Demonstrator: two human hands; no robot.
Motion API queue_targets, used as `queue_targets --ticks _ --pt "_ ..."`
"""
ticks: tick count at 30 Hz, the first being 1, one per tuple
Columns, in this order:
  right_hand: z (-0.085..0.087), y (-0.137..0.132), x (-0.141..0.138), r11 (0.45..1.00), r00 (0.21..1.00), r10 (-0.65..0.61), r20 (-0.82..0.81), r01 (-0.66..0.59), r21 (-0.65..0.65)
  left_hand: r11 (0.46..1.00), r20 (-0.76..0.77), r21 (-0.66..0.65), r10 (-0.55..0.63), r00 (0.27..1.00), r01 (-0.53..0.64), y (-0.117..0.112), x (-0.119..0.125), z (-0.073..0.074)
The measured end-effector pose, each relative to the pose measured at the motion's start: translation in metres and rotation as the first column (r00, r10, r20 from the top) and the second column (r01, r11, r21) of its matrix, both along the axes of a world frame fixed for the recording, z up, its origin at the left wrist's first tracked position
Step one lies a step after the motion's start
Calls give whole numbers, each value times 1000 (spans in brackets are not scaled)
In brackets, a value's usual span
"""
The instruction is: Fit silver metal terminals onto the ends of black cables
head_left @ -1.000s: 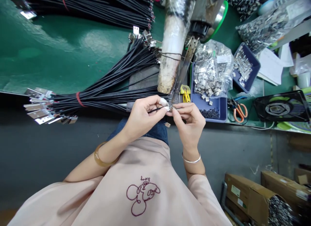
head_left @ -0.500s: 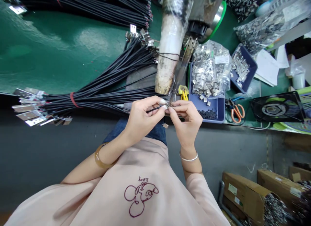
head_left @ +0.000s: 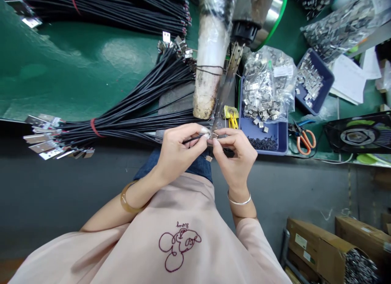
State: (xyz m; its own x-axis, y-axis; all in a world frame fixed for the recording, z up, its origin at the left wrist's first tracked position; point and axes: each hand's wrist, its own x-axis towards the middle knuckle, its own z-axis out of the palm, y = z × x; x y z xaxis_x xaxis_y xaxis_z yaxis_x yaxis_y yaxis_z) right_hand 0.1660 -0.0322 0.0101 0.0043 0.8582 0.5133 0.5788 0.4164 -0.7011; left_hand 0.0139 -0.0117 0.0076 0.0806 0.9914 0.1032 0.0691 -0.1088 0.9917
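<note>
My left hand [head_left: 185, 147] is closed, its thumb and forefinger pinching a black cable [head_left: 190, 139] close to its end. My right hand [head_left: 235, 153] is closed at the same spot, fingertips pinching a small metal connector piece [head_left: 214, 135] at the cable's end. Its exact shape is too small to tell. Another metal connector [head_left: 209, 158] hangs just below the fingertips. To the left lies a bundle of black cables [head_left: 128, 125] tied with a red band [head_left: 96, 128], with flat metal connectors [head_left: 45, 139] at its far left end.
A white wrapped duct [head_left: 209, 68] and a slotted metal strip [head_left: 230, 72] come down above my hands. At right are a blue tray [head_left: 282, 143] with bagged metal shells [head_left: 265, 88], a yellow cutter [head_left: 233, 120], orange-handled pliers [head_left: 306, 142] and a black fan [head_left: 360, 134]. Cardboard boxes [head_left: 317, 243] stand below.
The view has shifted slightly, so the trays and tools sit further right. Both hands keep their pinch at the cable end, and the metal piece between the fingertips shows more clearly.
</note>
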Motion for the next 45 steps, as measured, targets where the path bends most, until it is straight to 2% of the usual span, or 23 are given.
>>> queue_targets --ticks 5,8,11,13,15,17,20,22,24,26,30,32,34,36,38,40,43,45 --pt "-1 -2 -1 1000 1000 -7 11 7 4 999 4 -52 -11 1000 12 0 1 0" --pt "-2 -2 -2 999 999 -37 -28 36 -35 999 -14 -27 -30 999 29 0 0 -1" --pt "-2 -1 -1 986 992 -61 -112 43 -164 984 -107 160 -58 993 75 -1 -2 -2" --pt "-3 0 0 960 983 -32 -183 -21 -280 939 -175 324 -57 983 112 -1 -5 -3" --pt "-3 1 1 930 967 10 -254 -103 -352 913 -190 389 -51 981 123 -1 -8 -3" --pt "-4 0 2 942 967 47 -252 -127 -312 944 -137 309 -71 988 111 -1 -10 -3" --pt "-6 -1 5 996 996 86 11 -86 -39 988 -7 75 -138 990 138 0 -13 -3" --pt "-7 -4 7 993 984 25 179 -45 108 988 44 -19 -156 987 156 0 -13 -3" --pt "-7 -7 9 988 979 -40 198 9 155 988 39 -49 -142 989 143 0 -13 -5" --pt "-6 -11 9 986 982 -71 177 42 163 990 8 -47 -135 991 135 -1 -12 -6" --pt "-6 -15 1 991 953 -32 302 -10 135 983 -38 -29 -182 983 181 -2 -14 -10" --pt "-9 -15 -3 995 952 -19 304 -13 103 979 -61 -12 -202 977 202 -1 -15 -11" --pt "-11 -13 -6 1000 977 -18 213 13 25 977 -82 9 -213 974 215 -1 -16 -12" --pt "-11 -12 -5 990 1000 4 18 -2 -139 976 -91 29 -214 973 217 -1 -17 -12" --pt "-8 -12 -2 958 979 -5 -203 -53 -282 976 -82 46 -211 974 215 0 -18 -12" --pt "-4 -13 1 950 955 -65 -289 -30 -312 976 -75 61 -203 976 208 -1 -18 -11" --pt "3 -17 3 973 986 -126 -107 102 -206 979 -89 82 -179 980 187 -1 -17 -10" --pt "4 -19 0 986 994 -98 53 104 -130 978 -112 116 -160 981 173 -2 -16 -10"
